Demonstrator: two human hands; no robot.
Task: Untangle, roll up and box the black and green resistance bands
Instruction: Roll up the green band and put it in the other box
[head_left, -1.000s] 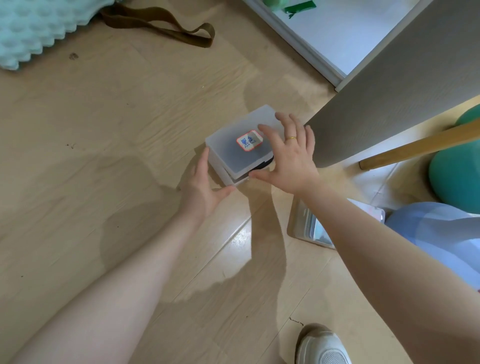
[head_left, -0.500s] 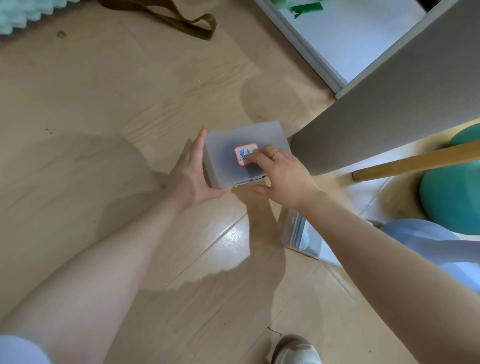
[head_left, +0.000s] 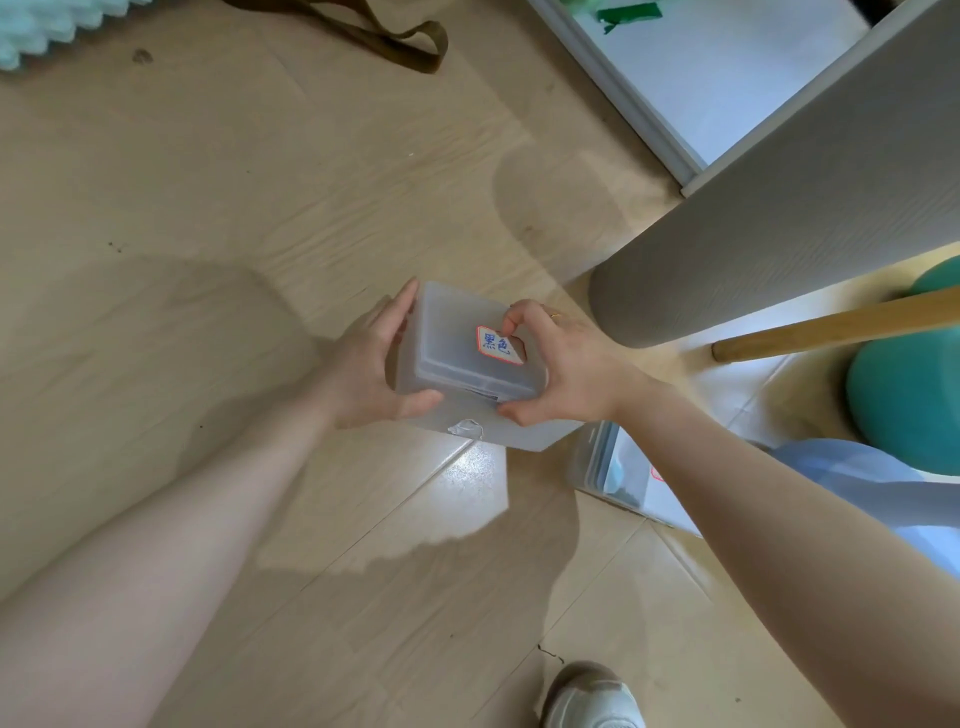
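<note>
A pale wood-look floor fills the scene, crossed by shadows of the person's arms and lit by a bright patch just below the box. Above that floor, a person holds a frosted translucent plastic box between both hands, its lid down and a red-bordered white label with blue handwritten characters on top. The left hand grips the box's left side, fingers reaching up along the far edge and thumb curled onto the near front face. The right hand grips the right side, its fingers bent over the lid beside the label and its thumb pressed to the front edge near the latch; a thin gold ring shows on one finger. The box's contents cannot be made out through the cloudy plastic. A second clear box sits on the floor just right of the first, partly hidden by the right forearm. A rolled grey mat leans across the upper right, with a wooden pole and a teal ball beyond it. An olive-brown strap lies looped at the top of the floor, near a mint textured pad in the corner. A white shoe shows at the bottom edge.
</note>
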